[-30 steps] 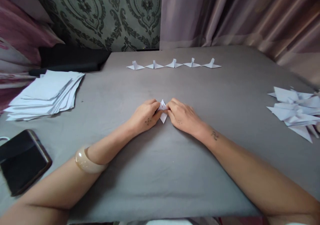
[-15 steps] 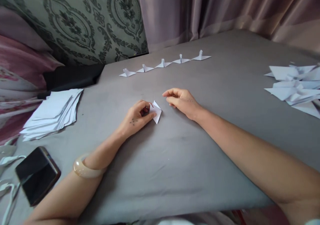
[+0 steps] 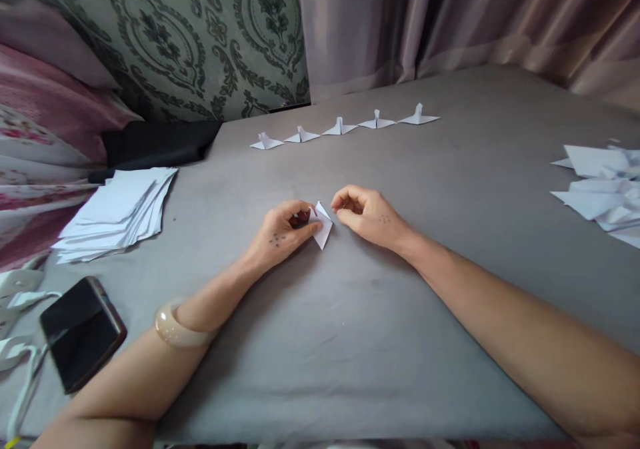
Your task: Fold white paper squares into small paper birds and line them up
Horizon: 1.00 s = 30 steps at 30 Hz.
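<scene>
A small folded piece of white paper (image 3: 323, 230), with pointed corners, is pinched between the thumb and fingers of my left hand (image 3: 284, 230). It is held low over the grey cloth, and part of it is hidden behind the fingers. My right hand (image 3: 367, 214) is just to the right of the paper, its fingers loosely curled and the thumb a little apart from the index finger. Nothing shows in that hand, and its fingertips come close to the paper's right corner.
Several folded paper cranes (image 3: 340, 128) stand in a row at the back. A heap of folded papers (image 3: 607, 199) lies at the right. On the left are a stack of white sheets (image 3: 113, 212), a black phone (image 3: 83, 332), a white power strip (image 3: 17, 286) and black cloth (image 3: 160, 144).
My right hand has come nearer to the folded paper, its fingers more curled. The left hand keeps its pinch. The whole view has shifted slightly.
</scene>
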Tool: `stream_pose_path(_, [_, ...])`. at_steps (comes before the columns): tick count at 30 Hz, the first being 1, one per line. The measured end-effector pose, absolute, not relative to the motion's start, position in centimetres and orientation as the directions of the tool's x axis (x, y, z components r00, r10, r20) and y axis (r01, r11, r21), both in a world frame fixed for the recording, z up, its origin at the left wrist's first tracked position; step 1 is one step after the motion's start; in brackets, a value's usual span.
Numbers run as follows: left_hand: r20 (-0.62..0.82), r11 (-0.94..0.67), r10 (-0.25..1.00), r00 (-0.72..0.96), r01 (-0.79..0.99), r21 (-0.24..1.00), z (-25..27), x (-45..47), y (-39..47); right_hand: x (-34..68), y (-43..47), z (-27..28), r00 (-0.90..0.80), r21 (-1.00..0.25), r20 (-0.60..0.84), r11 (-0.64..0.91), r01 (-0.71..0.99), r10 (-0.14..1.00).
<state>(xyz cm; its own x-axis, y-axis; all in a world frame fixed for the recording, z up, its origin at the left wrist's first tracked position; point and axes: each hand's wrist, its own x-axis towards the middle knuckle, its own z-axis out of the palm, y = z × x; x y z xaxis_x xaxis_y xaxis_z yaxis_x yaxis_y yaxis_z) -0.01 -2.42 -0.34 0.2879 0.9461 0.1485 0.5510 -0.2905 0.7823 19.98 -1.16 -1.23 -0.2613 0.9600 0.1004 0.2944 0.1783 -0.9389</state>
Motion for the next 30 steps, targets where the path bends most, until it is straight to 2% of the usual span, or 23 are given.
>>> stream_pose_path(9, [0.152, -0.293, 0.947, 0.283, 0.563, 0.773, -0.4, 0.4, -2.6, 19.5, -2.0, -1.0, -0.312, -0.850, 0.145, 0.280, 0.446, 0.939])
stream_pose_path(18, [0.177, -0.329, 0.934, 0.309, 0.556, 0.764, -0.7, 0.4, -2.2, 19.4, -2.3, -0.9, -0.293, -0.811, 0.160, 0.295, 0.505, 0.943])
stream_pose_path(30, [0.170, -0.316, 0.939, 0.299, 0.555, 0.769, -0.2, 0.4, -2.4, 19.2, -2.6, -0.8, -0.295, -0.748, 0.273, 0.395, 0.533, 0.916])
